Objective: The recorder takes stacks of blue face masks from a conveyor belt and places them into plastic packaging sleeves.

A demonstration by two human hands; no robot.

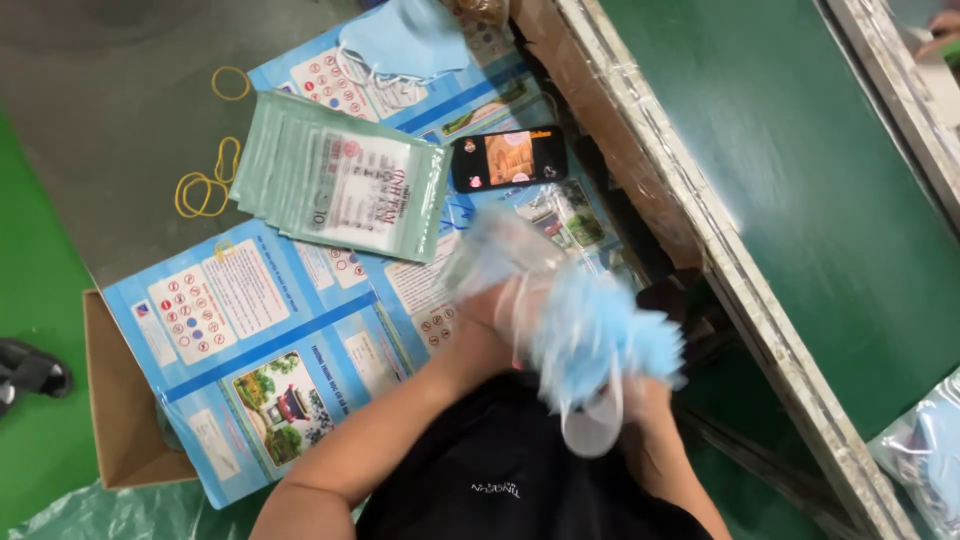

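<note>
Head view, looking straight down. Left hand (pixel 490 310), gloved in thin clear plastic, closed around a bundle of light blue face masks (pixel 600 345), gripping it at the left end. Bundle held in the air above the blue poster sheet (pixel 270 330), close to the body and the black shirt (pixel 500 480). Right hand (pixel 640 410) under and just behind the bundle, touching it from below; fingers mostly hidden by the masks, so grip there impossible to judge. White ear loops (pixel 592 425) dangling from the lower edge of the bundle, over the right wrist. Motion blur across both hands and the masks; upper left part of the bundle smeared into a pale haze, edges and count of masks not readable.

Up-left of the hands, well apart: a fanned stack of pale green pouches (pixel 340 180) lying on the poster sheet. Just right of it, a black phone (pixel 508 158) with a lit screen. Yellow rubber bands (pixel 210 180) on the grey worktop (pixel 120 100) further left. More blue masks (pixel 400 40) at the top edge, cut off. Cardboard box (pixel 115 400) under the poster's lower left corner, partly covered. Green conveyor belt (pixel 800 170) running diagonally at right, its metal frame next to the right hand. Bagged blue items (pixel 925 450) in the bottom right corner, cut off by the frame.
</note>
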